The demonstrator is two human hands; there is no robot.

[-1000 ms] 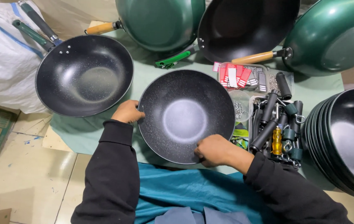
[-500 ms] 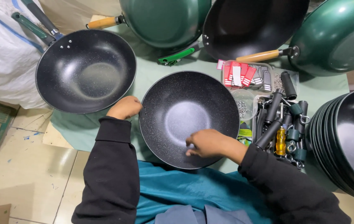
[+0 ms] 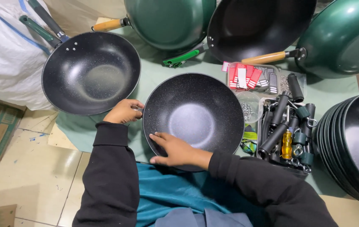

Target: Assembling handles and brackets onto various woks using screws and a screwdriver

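A black speckled wok pan without a handle [image 3: 194,117] lies on the green cloth in front of me. My left hand [image 3: 123,112] grips its left rim, fingers curled at the edge. My right hand [image 3: 172,149] rests flat on the pan's near left inside wall, fingers spread. Both arms wear black sleeves.
Another black wok with a handle [image 3: 90,71] sits at the left. Green woks with wooden handles [image 3: 167,19] [image 3: 343,38] stand at the back. A tray of black handles and small parts [image 3: 286,130] is to the right, next to a stack of black pans [image 3: 356,143]. White sack [image 3: 3,59] far left.
My right hand has slid from the pan's near right rim leftward across the near edge to its left inside wall. The left hand stayed on the left rim.
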